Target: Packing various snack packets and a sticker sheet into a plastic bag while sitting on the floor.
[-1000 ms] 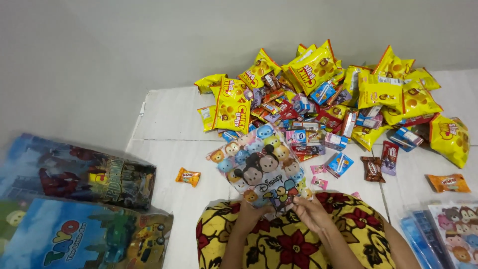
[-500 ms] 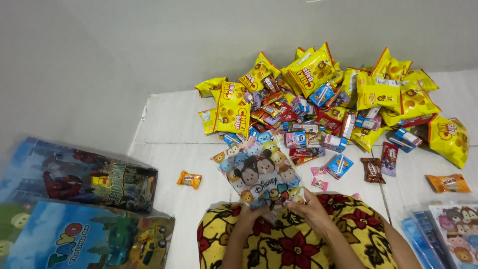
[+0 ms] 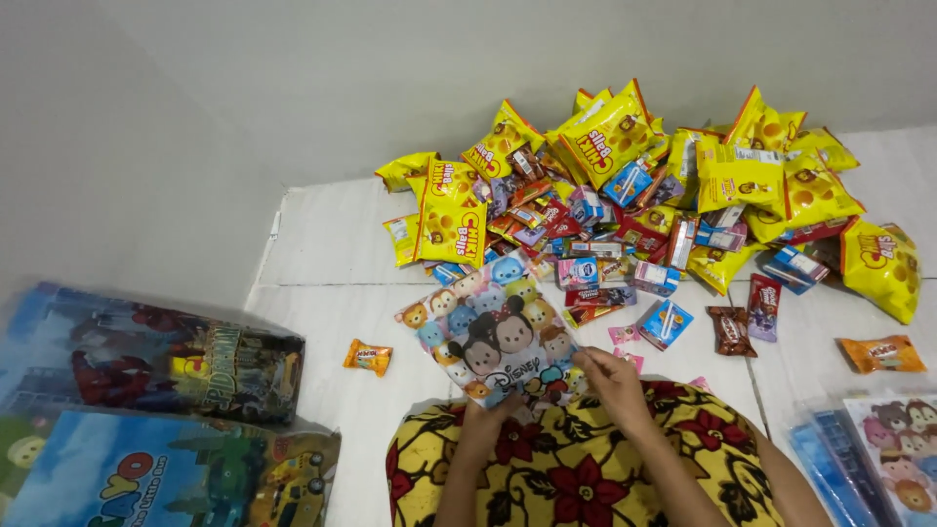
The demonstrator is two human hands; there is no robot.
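I hold a flat plastic goodie bag (image 3: 488, 327) printed with cartoon animal faces over my lap. My left hand (image 3: 485, 422) grips its near lower edge. My right hand (image 3: 613, 384) pinches its right side near the opening. The bag tilts to the left, above the white tiled floor (image 3: 332, 244). Just beyond it lies a big heap of snacks: yellow puffed snack packets (image 3: 613, 137), small blue drink cartons (image 3: 667, 323) and brown chocolate wrappers (image 3: 728, 331).
An orange candy (image 3: 368, 357) lies alone left of the bag, another orange packet (image 3: 881, 353) at right. Filled cartoon gift bags (image 3: 146, 361) sit at lower left, a stack of empty printed bags (image 3: 883, 454) at lower right. A grey wall (image 3: 293, 88) stands behind.
The cartoon bag has shifted left and turned more counter-clockwise in my hands. My right hand has slid up along its right edge.
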